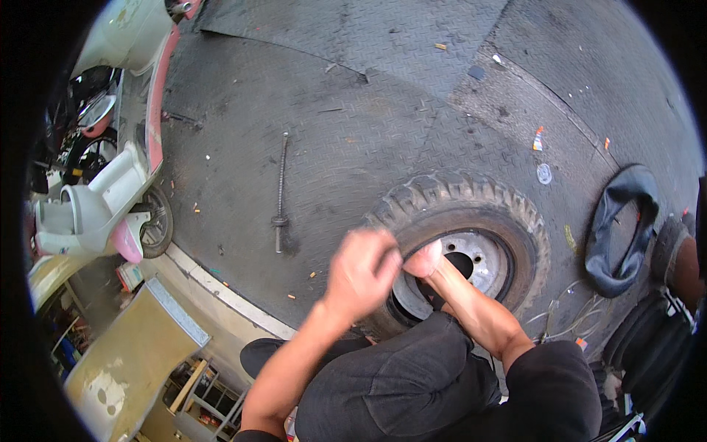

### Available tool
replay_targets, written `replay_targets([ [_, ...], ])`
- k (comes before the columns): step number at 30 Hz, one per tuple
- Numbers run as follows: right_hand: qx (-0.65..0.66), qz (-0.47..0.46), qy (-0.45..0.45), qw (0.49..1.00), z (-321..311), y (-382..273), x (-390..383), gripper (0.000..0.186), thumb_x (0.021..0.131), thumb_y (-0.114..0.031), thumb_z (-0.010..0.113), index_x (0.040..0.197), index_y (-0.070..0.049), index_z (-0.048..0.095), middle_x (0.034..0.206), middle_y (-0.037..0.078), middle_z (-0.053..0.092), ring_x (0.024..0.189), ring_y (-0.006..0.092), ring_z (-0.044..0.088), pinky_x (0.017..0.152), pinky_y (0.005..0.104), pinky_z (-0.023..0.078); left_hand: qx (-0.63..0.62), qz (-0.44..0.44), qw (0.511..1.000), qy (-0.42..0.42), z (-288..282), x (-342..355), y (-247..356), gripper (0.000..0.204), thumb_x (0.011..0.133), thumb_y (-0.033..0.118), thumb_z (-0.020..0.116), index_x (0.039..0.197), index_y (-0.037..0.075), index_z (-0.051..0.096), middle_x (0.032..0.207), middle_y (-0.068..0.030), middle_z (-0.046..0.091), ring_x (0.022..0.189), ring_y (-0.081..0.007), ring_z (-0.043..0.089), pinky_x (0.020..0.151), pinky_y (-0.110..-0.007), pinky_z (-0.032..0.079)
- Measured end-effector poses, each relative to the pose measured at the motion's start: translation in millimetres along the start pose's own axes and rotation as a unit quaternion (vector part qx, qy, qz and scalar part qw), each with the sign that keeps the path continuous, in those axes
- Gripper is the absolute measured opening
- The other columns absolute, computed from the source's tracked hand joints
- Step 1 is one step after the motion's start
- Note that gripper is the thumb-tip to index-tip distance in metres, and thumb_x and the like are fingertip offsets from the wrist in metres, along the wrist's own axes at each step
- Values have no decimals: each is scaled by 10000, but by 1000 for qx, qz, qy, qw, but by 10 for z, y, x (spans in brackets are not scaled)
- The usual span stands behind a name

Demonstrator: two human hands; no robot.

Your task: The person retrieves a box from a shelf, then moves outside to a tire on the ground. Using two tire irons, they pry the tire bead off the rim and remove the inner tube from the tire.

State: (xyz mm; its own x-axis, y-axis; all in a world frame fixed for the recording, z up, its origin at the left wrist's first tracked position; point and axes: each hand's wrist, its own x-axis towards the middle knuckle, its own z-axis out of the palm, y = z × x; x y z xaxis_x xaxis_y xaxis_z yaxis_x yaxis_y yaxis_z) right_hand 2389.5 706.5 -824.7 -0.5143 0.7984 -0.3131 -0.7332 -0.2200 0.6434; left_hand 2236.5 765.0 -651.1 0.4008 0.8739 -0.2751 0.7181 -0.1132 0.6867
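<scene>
A knobby tyre (471, 193) on a grey steel wheel rim (495, 259) lies flat on the floor in front of my knees. My left hand (362, 271) is raised over the tyre's left side, smeared by motion, and what its fingers do is unclear. Over the near left part of the rim, my right hand (424, 259) is bent down at the wrist. Its fingers are hidden, so whether it grips anything does not show. Left of the tyre, a ribbed metal rod (282, 173) with a thick collar near its lower end lies on the floor.
A black inner tube (598, 250) lies at the right, beside another person's leg (691, 271). Thin pale tubing (582, 318) is looped near the tyre. A white and pink scooter (103, 206) stands at the left, above a worn yellowish panel (132, 361). Litter dots the diamond-plate floor (339, 66).
</scene>
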Motion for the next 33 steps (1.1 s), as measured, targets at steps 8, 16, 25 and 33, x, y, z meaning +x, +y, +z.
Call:
replay_targets([
  [8, -128, -16, 132, 983, 128, 42, 0, 618, 1032, -510, 622, 1466, -70, 646, 1530, 145, 639, 1376, 352, 592, 1216, 557, 407, -288, -353, 865, -209, 233, 1075, -705, 866, 1064, 687, 554, 1555, -25, 542, 1609, -191, 559, 1518, -324, 474, 1257, -431, 348],
  [16, -100, -23, 130, 986, 59, 29, -13, 643, 1037, -531, 597, 1483, -69, 637, 1543, 145, 628, 1397, 360, 576, 1234, 564, 385, -299, -302, 887, -178, 383, 880, -955, 797, 1052, 658, 590, 1498, -1, 614, 1517, -174, 631, 1432, -281, 536, 1221, -409, 370],
  [25, -405, -259, 101, 871, 251, 1, -142, 600, 1099, -504, 489, 1493, -67, 607, 1571, 144, 599, 1438, 361, 537, 1259, 552, 354, -227, -298, 915, -152, 353, 862, -929, 754, 1074, 615, 575, 1501, -6, 602, 1529, -215, 623, 1435, -334, 569, 1206, -425, 405],
  [33, -82, -191, 107, 972, 273, 38, -259, 467, 1125, -396, 476, 1380, -58, 676, 1453, 119, 687, 1354, 316, 611, 1207, 522, 425, 163, -6, 982, 97, 519, -647, -329, 786, 881, 206, 811, 1536, -63, 469, 1580, -324, 469, 1447, -554, 465, 1194, -632, 398],
])
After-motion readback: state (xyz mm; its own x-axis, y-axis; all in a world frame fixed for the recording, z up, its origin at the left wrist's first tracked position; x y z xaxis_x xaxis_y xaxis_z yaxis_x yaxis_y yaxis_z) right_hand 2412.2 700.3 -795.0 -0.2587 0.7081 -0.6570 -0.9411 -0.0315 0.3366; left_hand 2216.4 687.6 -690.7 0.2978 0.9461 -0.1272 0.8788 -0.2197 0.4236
